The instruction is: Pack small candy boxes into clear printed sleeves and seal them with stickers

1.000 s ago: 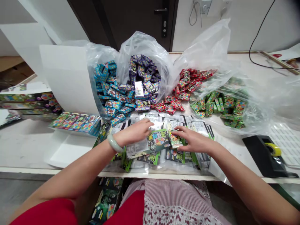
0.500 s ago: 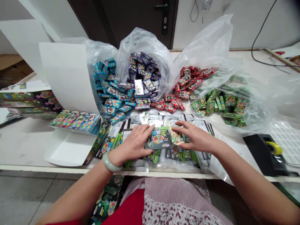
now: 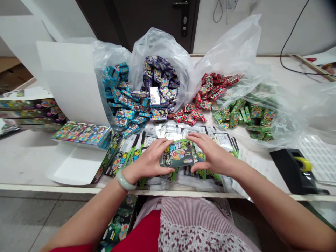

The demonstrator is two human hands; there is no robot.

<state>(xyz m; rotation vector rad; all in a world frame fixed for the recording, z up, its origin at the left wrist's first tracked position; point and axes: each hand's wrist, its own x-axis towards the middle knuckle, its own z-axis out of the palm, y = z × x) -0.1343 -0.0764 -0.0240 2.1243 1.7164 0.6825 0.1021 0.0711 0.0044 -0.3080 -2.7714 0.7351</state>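
Observation:
A flat black and green printed packet (image 3: 179,154) is held level between my two hands over the front of the table. My left hand (image 3: 151,158), with a pale bangle at its wrist, grips the packet's left end, fingers on the far edge and thumb on the near edge. Around the right end, the fingers and thumb of my right hand (image 3: 211,155) are bent the same way. Beneath them lie overlapping rows of similar packets (image 3: 123,157) in clear plastic.
Behind lie small blue boxes (image 3: 126,101), purple boxes (image 3: 159,113), red boxes (image 3: 207,92) and green boxes (image 3: 258,113), spilling from clear bags. At left stands an open white-lined display carton (image 3: 76,159) beside stacked cartons (image 3: 28,113). A black tape dispenser (image 3: 292,171) sits at right.
My right hand has shifted slightly left and closed in on the packet's right end. The small green box that was at its fingers no longer shows.

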